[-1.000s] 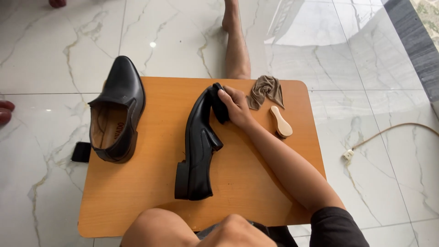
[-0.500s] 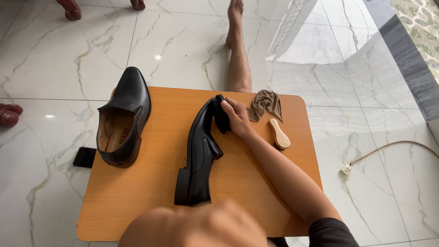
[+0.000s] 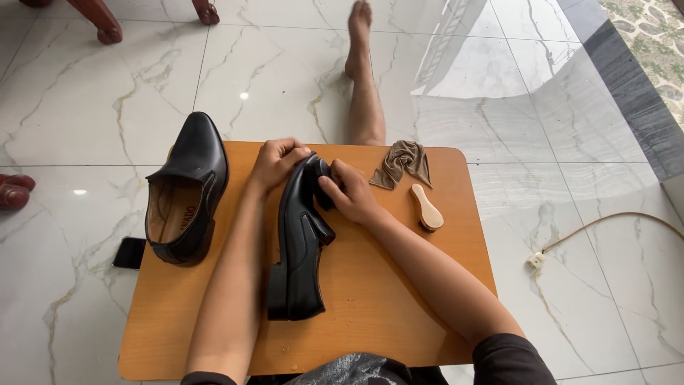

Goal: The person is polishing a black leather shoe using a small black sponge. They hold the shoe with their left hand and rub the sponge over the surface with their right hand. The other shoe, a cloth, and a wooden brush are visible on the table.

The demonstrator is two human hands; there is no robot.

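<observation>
Black leather shoe (image 3: 299, 242) lies on its side on the low wooden table (image 3: 399, 299), between my two forearms, and both my hands meet at its far end. Its long axis runs almost straight away from me: the heel sits close to my body, the toe points away toward my outstretched bare leg (image 3: 363, 93), and the sole edge faces my left arm.

My left hand (image 3: 276, 162) reaches forward with the forearm laid along the shoe's left flank. The fingers are curled into a loose fist that presses against the toe from the left and steadies it. My right hand (image 3: 350, 194) comes in from the right, the wrist bent inward. Its fingers are closed on a small dark cloth (image 3: 325, 187) held against the toe's upper; how tightly they pinch it I cannot tell.

Just right of my right hand's fingers lie a crumpled brown rag (image 3: 403, 162) and, nearer me, a small wooden brush (image 3: 426, 207), neither touching the hand. Left of my left hand's fingers the second black shoe (image 3: 187, 187) stands upright, opening up, toe pointing away as well. Beyond that, off the table's edge, a dark phone (image 3: 130, 252) rests on the marble floor (image 3: 570, 128).
</observation>
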